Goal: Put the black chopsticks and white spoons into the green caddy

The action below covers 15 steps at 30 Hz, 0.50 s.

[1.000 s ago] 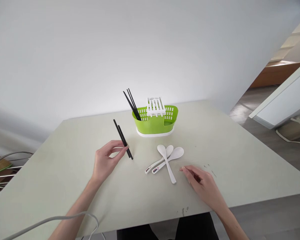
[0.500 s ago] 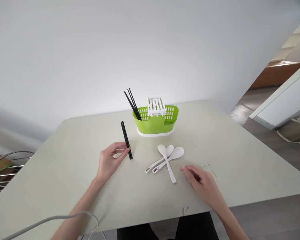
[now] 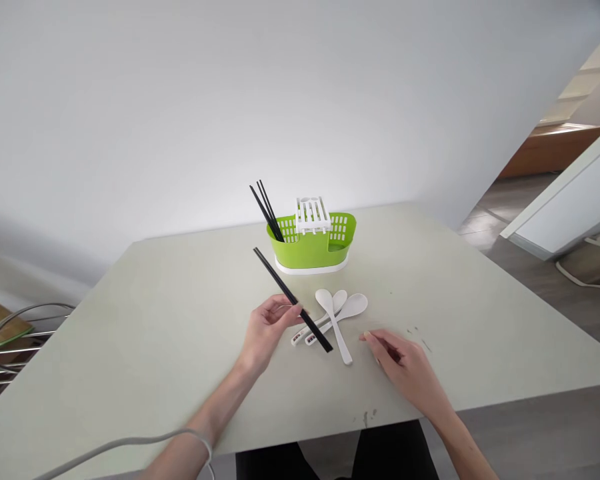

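My left hand [image 3: 270, 327] pinches a pair of black chopsticks [image 3: 278, 281] between thumb and fingers. They slant from upper left to lower right, with their lower ends in front of the spoon handles. Three white spoons lie crossed on the table: one on top [image 3: 336, 328], with two others, including a right-hand spoon [image 3: 354, 306], under it. My right hand [image 3: 399, 360] rests on the table to the right of the spoons, its fingers curled together and nothing visible in them. Behind stands a green basket [image 3: 303, 255] with several black chopsticks [image 3: 266, 210] leaning in its left compartment.
A white slotted rack [image 3: 313, 215] tops the basket's middle. The pale table [image 3: 180, 287] meets a white wall [image 3: 230, 100]. A grey cable [image 3: 130, 441] crosses my left forearm. At far left is a metal wire rack [image 3: 15, 363].
My left hand has moved right with the chopsticks, which have gone from nearly upright to a stronger slant in front of the spoon handles. My right hand has stayed in place.
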Motion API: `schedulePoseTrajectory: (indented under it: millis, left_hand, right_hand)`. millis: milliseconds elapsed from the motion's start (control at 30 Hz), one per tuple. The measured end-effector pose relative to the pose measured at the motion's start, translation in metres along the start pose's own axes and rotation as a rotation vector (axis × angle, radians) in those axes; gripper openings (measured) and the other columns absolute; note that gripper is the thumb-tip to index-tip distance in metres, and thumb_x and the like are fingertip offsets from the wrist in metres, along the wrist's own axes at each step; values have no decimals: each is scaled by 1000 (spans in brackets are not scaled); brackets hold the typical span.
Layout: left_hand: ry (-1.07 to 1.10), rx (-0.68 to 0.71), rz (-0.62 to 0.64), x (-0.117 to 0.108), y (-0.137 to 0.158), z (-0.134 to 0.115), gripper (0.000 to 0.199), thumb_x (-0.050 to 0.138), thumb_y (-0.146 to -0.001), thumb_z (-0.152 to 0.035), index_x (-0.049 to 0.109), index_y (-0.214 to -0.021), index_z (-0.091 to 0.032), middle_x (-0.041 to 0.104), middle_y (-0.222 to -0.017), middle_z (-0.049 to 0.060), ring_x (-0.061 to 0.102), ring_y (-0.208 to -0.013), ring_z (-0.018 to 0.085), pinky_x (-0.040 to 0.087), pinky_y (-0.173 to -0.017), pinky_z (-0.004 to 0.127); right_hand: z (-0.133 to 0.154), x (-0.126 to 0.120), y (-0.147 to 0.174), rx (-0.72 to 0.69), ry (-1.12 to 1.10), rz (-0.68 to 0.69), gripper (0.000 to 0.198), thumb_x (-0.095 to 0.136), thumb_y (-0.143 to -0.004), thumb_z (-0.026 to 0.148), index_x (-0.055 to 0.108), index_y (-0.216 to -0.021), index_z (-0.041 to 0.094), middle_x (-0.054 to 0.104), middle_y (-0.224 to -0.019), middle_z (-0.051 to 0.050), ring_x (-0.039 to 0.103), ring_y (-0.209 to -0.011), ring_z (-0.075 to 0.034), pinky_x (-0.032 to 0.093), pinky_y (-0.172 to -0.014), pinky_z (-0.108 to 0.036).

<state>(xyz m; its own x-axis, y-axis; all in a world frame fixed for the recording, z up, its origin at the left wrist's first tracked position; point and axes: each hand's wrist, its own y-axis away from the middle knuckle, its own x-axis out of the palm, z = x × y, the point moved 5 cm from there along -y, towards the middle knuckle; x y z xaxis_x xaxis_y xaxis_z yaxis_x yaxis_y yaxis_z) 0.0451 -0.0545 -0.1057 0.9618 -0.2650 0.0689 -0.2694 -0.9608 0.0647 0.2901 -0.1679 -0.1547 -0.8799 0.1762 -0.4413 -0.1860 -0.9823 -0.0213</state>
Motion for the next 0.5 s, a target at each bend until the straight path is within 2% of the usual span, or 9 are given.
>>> schedulePoseTrajectory:
  millis: [133,267,400,500]
  left_hand:
    - [103,-95,59,31,2,15,38,89,-78,-46,69,-94,-18,78,-95,5,76,-89,19,64,-92,39]
    - [162,-114,95,58,4,18,38,89,-78,-46,69,-93,-18,76,-97,4,75,-95,20,63,-95,39]
    - [173,-111,71,75,6,20,38,90,-77,-46,68,-90,-18,74,-95,4,75,-96,22,63,-94,41]
    - [179,-108,46,80,6,21,38,90,-77,-46,68,-90,-18,73,-96,4,74,-95,21,64,-93,41]
  right_hand:
    - [0,0,1,10,-85,48,52,46,-104,63,76,-102,21,63,-74,-2,52,-59,-16,41,-56,-28]
    - [-3,1,1,13,-159,109,52,45,-105,63,74,-110,20,66,-74,-2,58,-63,-17,44,-61,-28]
    - [-6,4,3,-4,-207,197,51,45,-106,61,69,-124,19,69,-80,-3,59,-67,-17,44,-64,-29]
    - [-7,5,3,-3,-219,223,50,46,-106,60,68,-127,20,66,-80,-2,55,-64,-16,43,-62,-28]
